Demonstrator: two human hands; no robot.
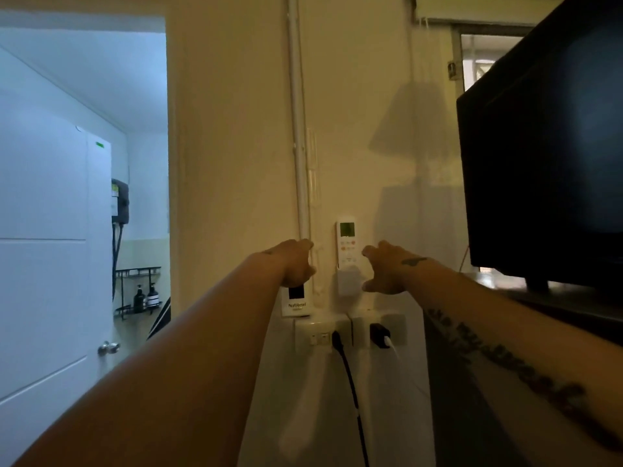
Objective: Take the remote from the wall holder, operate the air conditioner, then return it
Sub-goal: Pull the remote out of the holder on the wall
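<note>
A white air-conditioner remote [347,242] with a small lit screen stands upright in a white wall holder [349,281] on the cream wall. My right hand [387,267] hovers just to its right, fingers spread, a small gap from the remote and holder. To the left of the remote my left hand [298,262] is stretched towards the wall, fingers curled loosely near a white cable duct [301,163]; it holds nothing. The air conditioner itself is out of view.
A white box labelled "National" [296,303] sits below my left hand. Under the holder are wall sockets [323,335] with a black plug and a charger [379,335]. A dark television [546,146] stands close on the right; an open doorway and white door [50,230] are on the left.
</note>
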